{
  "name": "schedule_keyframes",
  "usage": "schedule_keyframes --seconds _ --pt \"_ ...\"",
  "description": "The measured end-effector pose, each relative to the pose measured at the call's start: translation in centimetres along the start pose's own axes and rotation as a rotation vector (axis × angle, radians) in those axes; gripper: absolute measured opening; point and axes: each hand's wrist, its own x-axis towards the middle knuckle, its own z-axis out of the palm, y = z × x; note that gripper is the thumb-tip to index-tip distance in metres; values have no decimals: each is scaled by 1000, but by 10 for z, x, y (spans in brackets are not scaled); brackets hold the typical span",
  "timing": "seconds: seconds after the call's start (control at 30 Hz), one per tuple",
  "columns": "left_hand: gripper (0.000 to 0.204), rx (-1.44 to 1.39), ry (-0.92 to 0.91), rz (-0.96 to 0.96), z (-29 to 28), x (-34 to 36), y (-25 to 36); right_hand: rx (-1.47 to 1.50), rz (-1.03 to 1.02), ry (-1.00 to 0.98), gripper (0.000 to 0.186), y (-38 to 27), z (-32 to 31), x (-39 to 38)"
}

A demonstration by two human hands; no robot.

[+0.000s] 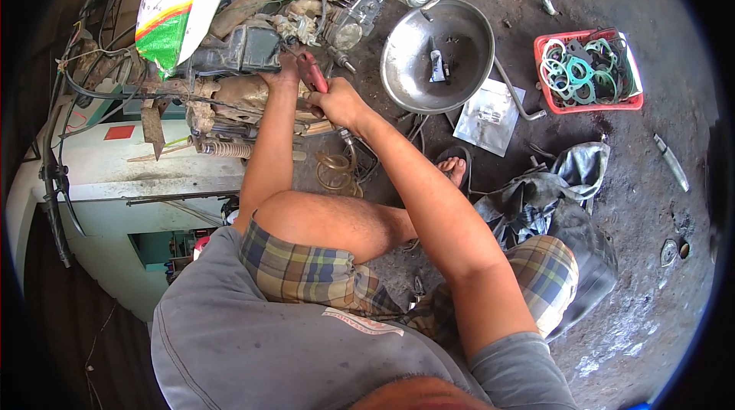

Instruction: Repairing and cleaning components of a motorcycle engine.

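Nearest to me, at the bottom of the frame, I see my grey shirt and plaid shorts, one bent knee near the centre and one foot in a dark sandal just beyond it. Two forearms run up from there. My right hand, centre-left in the upper half, is clenched around a red-handled tool; its working tip is hidden in the engine parts, so I cannot tell what kind of tool it is. My left hand sits just left of it, pressed against the black housing of the stripped motorcycle; its fingers are tucked out of sight, so I cannot tell whether they grip anything.

Right of the hands, one dark crumpled cloth lies on the floor, and above it one clear plastic packet. Further up, top centre, stands one round metal pan with a small tube inside. At the upper right I count one red basket of gaskets, too tangled to count. One white, green and red fairing panel is cut off at the upper left edge.
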Motion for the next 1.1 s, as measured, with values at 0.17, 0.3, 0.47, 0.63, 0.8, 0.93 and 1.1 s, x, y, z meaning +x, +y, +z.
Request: schedule_keyframes --seconds 0.17,0.3,0.47,0.63,0.8,0.93,1.1 --pt "66 9 99 -113 0 -8 -4 -372 -155 306 27 8 11 -1" --pt "64 -53 99 -121 9 -12 -6 -537 -187 515 29 10 13 -2" --pt "60 -108 146 -96 10 -13 -4 -393 -115 64 38 3 -9 -4" --pt "53 -211 127 -169 9 -14 -3 -799 -139 339 28 0 -11 -17" --pt "39 -25 295 -178 10 -16 0 -947 -162 341 25 -1 -13 -17" --pt "39 -123 31 -292 15 -18 8 -1012 -213 294 24 12 -31 -18" --pt "44 -197 369 -452 23 -19 5 -981 -207 367 23 30 -37 -23"
